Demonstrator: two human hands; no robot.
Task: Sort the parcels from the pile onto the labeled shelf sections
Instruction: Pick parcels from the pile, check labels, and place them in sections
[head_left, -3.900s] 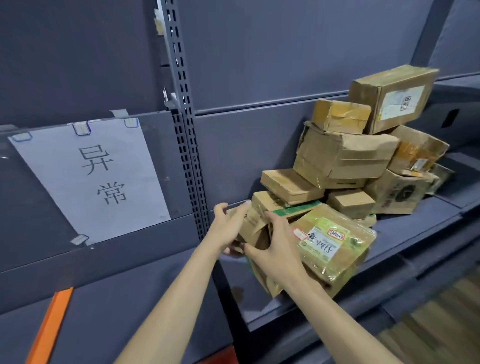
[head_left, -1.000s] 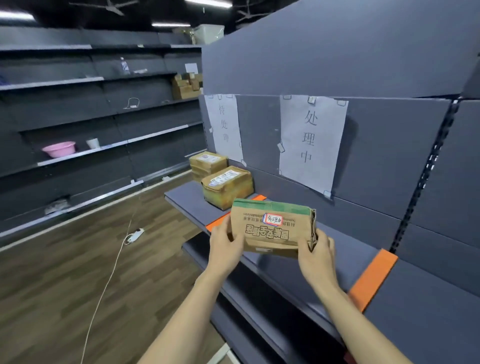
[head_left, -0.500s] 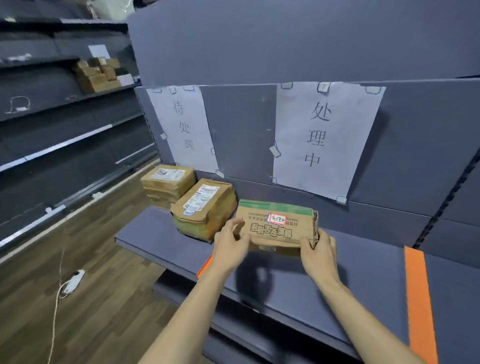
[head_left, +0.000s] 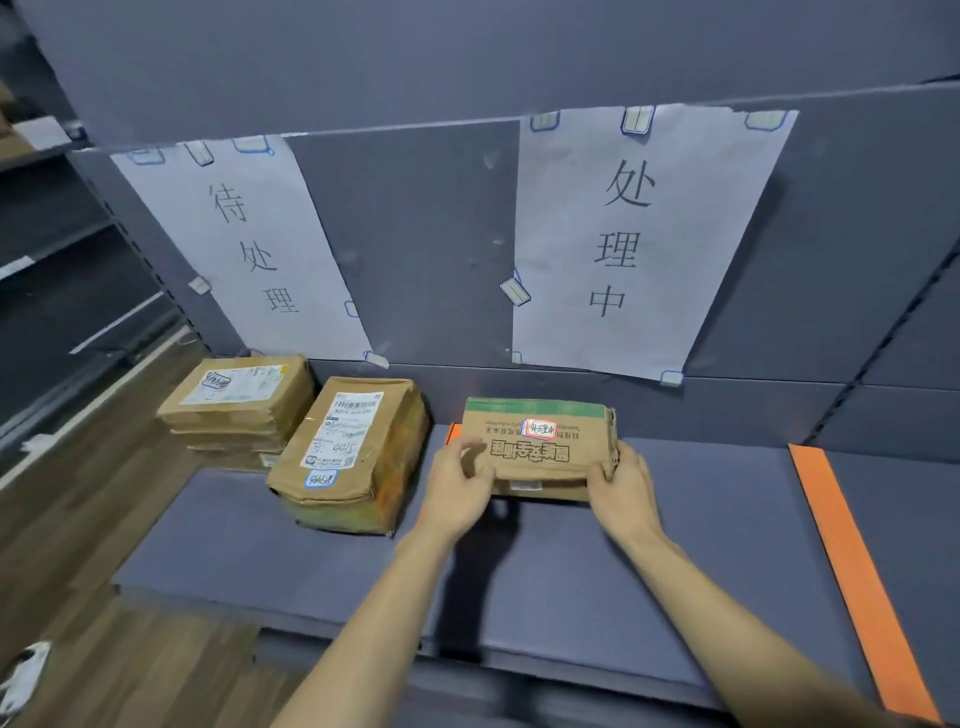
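Here the green-edged parcel (head_left: 540, 447) sits between 2 hands, left fingers (head_left: 470, 454) and right fingers (head_left: 610, 465) gripping its ends.

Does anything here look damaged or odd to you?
Yes. The green-topped box held by both hands has a ragged right edge and its print upside down. The taped parcel beside it looks crumpled and sits askew.
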